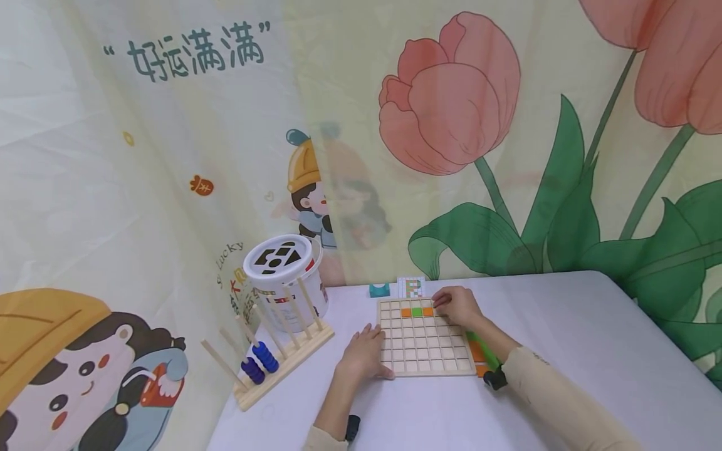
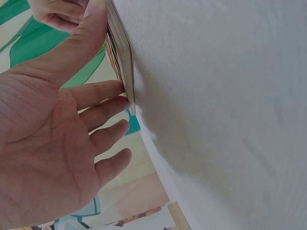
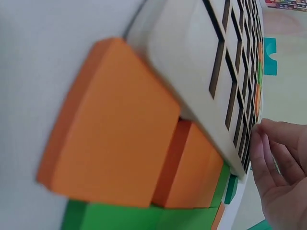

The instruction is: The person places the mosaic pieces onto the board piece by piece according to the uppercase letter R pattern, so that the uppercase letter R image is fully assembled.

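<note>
A wooden grid board [image 1: 429, 354] lies on the white table in the head view. In one of its far rows sit an orange tile [image 1: 406, 313], a green tile [image 1: 417, 312] and a second orange tile [image 1: 427, 311], side by side. My left hand [image 1: 361, 356] rests against the board's left edge, its fingers extended and its thumb at the near corner. Over the far right part of the grid is my right hand [image 1: 459, 305], thumb and fingertips brought together; whether a tile is between them is hidden. Loose orange blocks [image 3: 115, 129] and green blocks [image 3: 120, 218] lie along the board's right side.
Behind the board are a small teal piece [image 1: 380, 290] and a card with a coloured grid pattern [image 1: 412, 287]. At left stand a white bucket [image 1: 271, 291] with shaped holes in its lid and a wooden peg rack [image 1: 284, 376] carrying blue beads [image 1: 265, 357]. Printed curtains hang behind.
</note>
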Demonstrator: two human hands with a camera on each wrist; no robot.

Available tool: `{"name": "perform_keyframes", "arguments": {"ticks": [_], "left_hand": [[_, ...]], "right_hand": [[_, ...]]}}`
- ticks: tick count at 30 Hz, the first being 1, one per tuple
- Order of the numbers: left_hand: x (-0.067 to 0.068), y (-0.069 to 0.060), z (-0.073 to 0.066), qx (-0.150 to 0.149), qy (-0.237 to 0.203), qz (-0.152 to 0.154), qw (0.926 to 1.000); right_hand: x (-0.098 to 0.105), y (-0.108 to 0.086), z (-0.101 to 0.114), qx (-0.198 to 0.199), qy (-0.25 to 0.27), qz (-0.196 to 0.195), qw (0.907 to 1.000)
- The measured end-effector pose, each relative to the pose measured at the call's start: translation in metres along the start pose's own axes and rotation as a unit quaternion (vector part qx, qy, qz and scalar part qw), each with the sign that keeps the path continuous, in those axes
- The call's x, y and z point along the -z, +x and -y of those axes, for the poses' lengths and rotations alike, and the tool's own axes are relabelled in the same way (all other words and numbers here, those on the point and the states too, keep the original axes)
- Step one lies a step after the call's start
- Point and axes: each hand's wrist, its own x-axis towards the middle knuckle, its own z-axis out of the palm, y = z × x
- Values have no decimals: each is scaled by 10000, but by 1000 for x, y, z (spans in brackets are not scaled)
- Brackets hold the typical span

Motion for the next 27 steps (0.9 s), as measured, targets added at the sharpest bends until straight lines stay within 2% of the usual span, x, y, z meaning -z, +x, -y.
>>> {"name": "perform_keyframes", "arguments": {"ticks": [8,12,15,21,27], "left_hand": [[1,2,1,-27,29,6,10000],[1,2,0,-18,28,4,10000],[1,1,1,-23,34,-11,10000],[-1,2,2,-35,-35,76,10000],[0,1,2,-20,21,65,10000]], "right_hand": [[20,-5,-3,-163,-361,-401,9984],[30,-9,-10,-324,-484,-444,9973],[36,-9,-16,-431,-614,-304,9967],[47,-15,-23,-577,-511,363,9964],[55,-21,-25,-361,-602,757,9947]]}}
